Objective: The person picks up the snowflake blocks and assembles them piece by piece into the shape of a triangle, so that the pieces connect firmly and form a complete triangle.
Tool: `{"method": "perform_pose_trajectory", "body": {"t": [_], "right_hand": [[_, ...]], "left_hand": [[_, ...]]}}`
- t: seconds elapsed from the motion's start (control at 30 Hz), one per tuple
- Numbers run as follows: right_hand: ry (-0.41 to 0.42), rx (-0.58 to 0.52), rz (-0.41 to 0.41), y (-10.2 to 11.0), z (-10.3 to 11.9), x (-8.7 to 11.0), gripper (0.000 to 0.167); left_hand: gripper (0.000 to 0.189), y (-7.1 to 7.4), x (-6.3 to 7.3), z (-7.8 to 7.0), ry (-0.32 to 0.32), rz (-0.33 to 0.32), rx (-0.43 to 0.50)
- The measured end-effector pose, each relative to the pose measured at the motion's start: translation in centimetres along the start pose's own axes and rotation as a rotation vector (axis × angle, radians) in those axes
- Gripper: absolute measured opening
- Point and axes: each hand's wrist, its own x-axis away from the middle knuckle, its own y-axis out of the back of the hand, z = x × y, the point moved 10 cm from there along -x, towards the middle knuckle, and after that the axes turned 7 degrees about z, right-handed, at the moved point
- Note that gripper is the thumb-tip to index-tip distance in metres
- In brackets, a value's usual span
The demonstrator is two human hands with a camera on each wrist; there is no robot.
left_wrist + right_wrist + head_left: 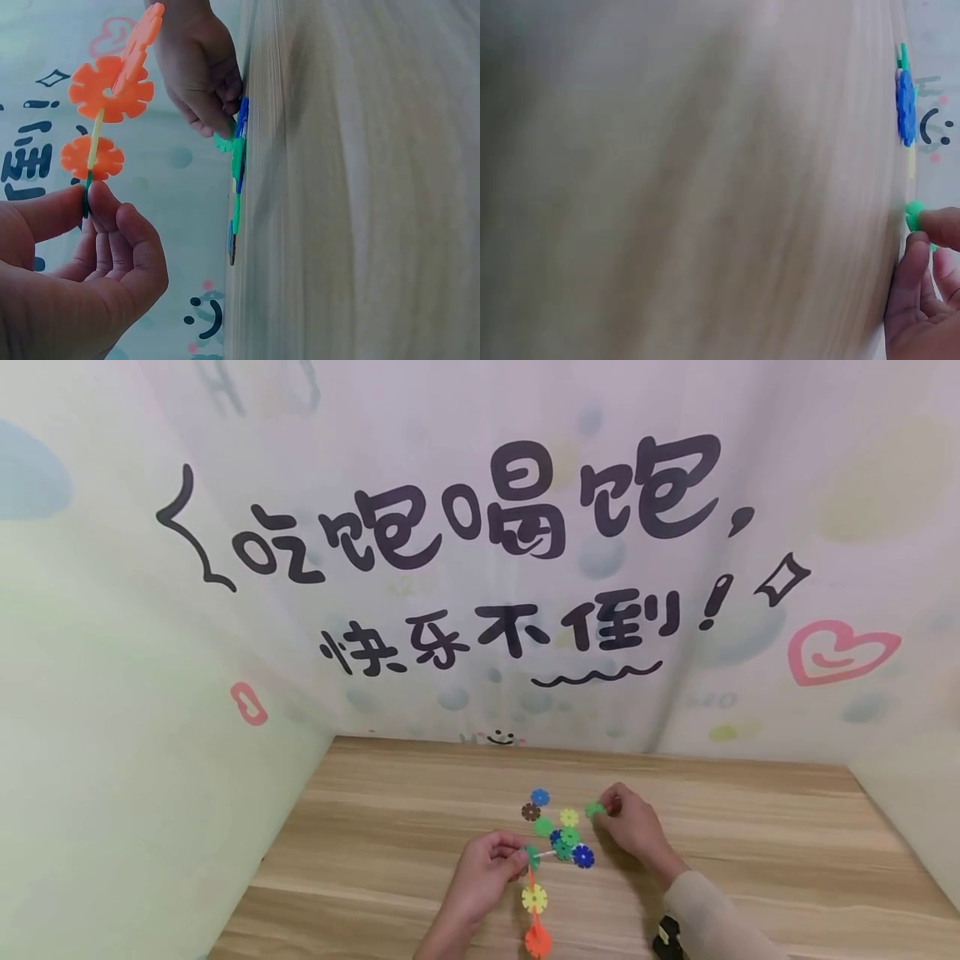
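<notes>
In the head view my left hand [487, 864] pinches a dark green notched disc [532, 857] between thumb and fingertips. Joined to that disc is a chain with a yellow disc [535, 898] and orange discs [537, 941], which the left wrist view shows held above the table. To the right, my right hand [633, 822] pinches a light green disc [594, 809] by its edge, close over the table. Between the hands lie several loose discs, among them a dark blue disc [582, 857], a pale yellow disc [568, 817] and a green disc [543, 827].
Behind the pile, a brown disc [531, 812] and a lighter blue disc [540, 797] lie on the wood-grain table [360, 827]. A printed curtain [465, 710] hangs along the table's back edge. Beside the right sleeve [712, 918] is a black object [666, 937].
</notes>
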Motion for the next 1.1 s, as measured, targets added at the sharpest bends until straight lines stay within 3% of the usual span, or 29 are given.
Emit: {"method": "perform_pose_trajectory", "body": {"t": [0.37,0.63,0.83,1.1], "right_hand": [[0.012,-0.306,0.074,-0.1,0.2,2.3,0.014],[0.089,-0.487,0.204,-1.5,3.1,4.6,0.021],[0.131,-0.526,0.271,-2.3,4.9,5.8,0.024],[0.150,-0.546,0.301,-2.7,5.9,6.6,0.026]], "left_hand": [[0.018,0.2,-0.3,0.1,-0.004,-0.016,0.004],[0.015,0.2,-0.1,0.0,-0.005,-0.012,0.009],[0.014,0.2,-0.2,-0.2,-0.019,-0.009,0.009],[0.014,0.1,-0.2,-0.2,-0.020,-0.009,0.000]]}}
